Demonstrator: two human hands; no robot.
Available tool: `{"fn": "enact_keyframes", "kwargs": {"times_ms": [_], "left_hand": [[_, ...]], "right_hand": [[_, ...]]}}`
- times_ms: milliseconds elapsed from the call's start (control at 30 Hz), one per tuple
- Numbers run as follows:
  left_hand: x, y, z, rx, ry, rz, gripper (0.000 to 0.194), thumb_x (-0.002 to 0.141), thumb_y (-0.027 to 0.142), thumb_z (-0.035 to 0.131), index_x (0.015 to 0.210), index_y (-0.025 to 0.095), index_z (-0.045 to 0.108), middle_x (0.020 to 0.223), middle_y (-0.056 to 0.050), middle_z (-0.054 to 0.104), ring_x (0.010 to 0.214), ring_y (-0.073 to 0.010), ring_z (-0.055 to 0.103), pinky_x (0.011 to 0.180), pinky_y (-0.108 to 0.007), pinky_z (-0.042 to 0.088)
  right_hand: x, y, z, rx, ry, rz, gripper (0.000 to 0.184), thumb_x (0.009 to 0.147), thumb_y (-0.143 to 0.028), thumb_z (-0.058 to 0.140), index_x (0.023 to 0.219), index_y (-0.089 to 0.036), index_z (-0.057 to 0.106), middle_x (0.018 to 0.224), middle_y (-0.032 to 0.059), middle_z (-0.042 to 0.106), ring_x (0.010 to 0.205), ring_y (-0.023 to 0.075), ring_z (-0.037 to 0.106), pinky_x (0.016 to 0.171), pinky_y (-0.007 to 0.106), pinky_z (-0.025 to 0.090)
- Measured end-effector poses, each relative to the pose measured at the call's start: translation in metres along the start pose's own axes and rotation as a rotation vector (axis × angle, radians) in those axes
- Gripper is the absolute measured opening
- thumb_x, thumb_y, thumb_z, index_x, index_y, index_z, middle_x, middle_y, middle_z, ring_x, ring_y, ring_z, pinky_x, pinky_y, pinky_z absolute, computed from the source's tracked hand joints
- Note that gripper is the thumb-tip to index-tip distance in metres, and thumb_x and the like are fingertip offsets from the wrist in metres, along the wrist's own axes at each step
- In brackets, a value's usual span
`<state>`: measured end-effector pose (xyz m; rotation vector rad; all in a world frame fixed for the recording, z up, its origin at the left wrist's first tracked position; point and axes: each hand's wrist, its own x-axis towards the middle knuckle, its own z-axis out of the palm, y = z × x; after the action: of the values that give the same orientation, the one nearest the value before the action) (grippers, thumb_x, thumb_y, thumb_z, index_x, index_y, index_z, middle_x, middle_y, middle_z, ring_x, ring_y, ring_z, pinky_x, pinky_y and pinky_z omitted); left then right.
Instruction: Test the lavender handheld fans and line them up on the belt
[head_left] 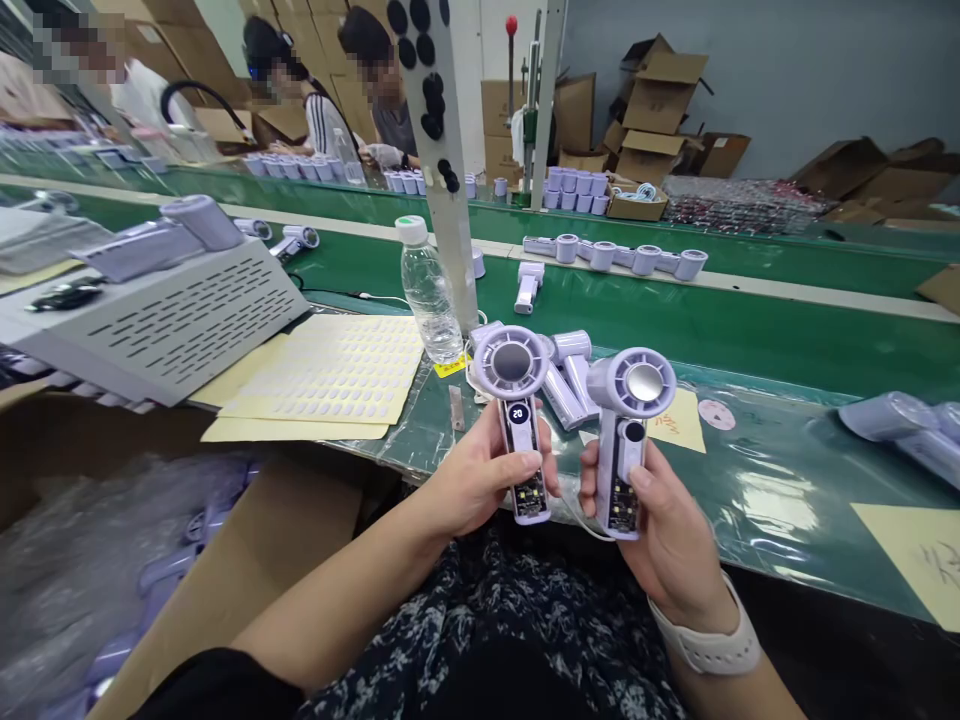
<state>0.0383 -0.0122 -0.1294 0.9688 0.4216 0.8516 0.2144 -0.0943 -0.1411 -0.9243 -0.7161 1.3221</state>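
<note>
- Left fan [512, 362]: held upright above the near edge of the table [780, 490]. Display lit, reading "20"; circuit board exposed at the lower handle.
- Right fan [636, 385]: held just beside it, above the same edge. Round display window dark; circuit board likewise exposed.
- Left hand [487, 465]: closed around the left fan's handle, thumb across the front below the display.
- Right hand [675, 510]: gripping the right fan's handle, thumb on the front below the window.
- Step in hand (judgement): two open-fronted units are presented face-up, apparently for inspection or operation of the controls.
- Next move (judgement): calls for a steady grip on each handle, precise thumb placement and no pressure on the exposed boards.
- White cable [589, 520]: hangs between the handles at the near edge; its connection cannot be determined. Snagging is a possible hazard.
- Spare fans [570, 370]: lie behind the held units, toward the table's far edge.
- Water bottle [427, 290] and sticker sheets [330, 380]: left of the spare fans; the sheets reach the near edge.
</note>
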Motion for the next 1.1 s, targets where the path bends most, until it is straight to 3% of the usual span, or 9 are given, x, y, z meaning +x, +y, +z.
{"fn": "enact_keyframes", "kwargs": {"times_ms": [233,367,667,900,1100], "left_hand": [[0.004,-0.001,0.001,-0.022,0.084,-0.045,0.043,0.075,0.026,0.084,0.106,0.021,0.055,0.089,0.0,0.063,0.067,-0.0147,0.064,0.061,-0.029,0.054],[0.006,-0.003,-0.001,-0.084,0.039,-0.047,0.049,0.074,0.026,0.084,0.112,0.022,0.055,0.092,0.0,0.062,0.071,-0.0155,0.065,0.063,-0.03,0.056],[0.002,-0.005,-0.001,-0.083,-0.028,-0.02,0.051,0.075,0.023,0.082,0.115,0.022,0.051,0.094,0.002,0.059,0.072,-0.0136,0.064,0.063,-0.029,0.057],[0.012,-0.014,-0.009,-0.079,0.14,-0.034,0.042,0.077,0.03,0.076,0.109,0.02,0.05,0.083,0.003,0.06,0.062,-0.0121,0.062,0.057,-0.027,0.054],[0.004,-0.01,-0.01,-0.046,-0.056,-0.046,0.041,0.079,0.037,0.078,0.108,0.021,0.052,0.083,0.002,0.06,0.062,-0.0134,0.062,0.056,-0.028,0.052]], "right_hand": [[-0.004,0.002,-0.002,0.041,0.026,0.007,0.024,0.095,-0.04,0.066,0.112,-0.023,0.064,0.105,0.0052,0.068,0.077,0.0157,0.061,0.069,0.027,0.055],[-0.003,0.002,-0.006,0.075,-0.024,0.004,0.028,0.093,-0.042,0.069,0.112,-0.022,0.065,0.107,0.0055,0.069,0.08,0.0161,0.063,0.071,0.027,0.057],[-0.001,0.006,-0.01,0.059,-0.09,-0.029,0.028,0.088,-0.038,0.077,0.109,-0.022,0.068,0.099,0.0059,0.072,0.071,0.0147,0.065,0.058,0.023,0.057],[0.0,0.007,-0.008,0.032,0.003,-0.033,0.026,0.088,-0.044,0.074,0.1,-0.022,0.066,0.089,0.0034,0.071,0.064,0.0133,0.062,0.053,0.022,0.055],[-0.001,0.007,-0.01,-0.02,-0.022,-0.047,0.026,0.09,-0.044,0.072,0.103,-0.022,0.064,0.088,0.0028,0.07,0.063,0.0134,0.062,0.051,0.022,0.054]]}}
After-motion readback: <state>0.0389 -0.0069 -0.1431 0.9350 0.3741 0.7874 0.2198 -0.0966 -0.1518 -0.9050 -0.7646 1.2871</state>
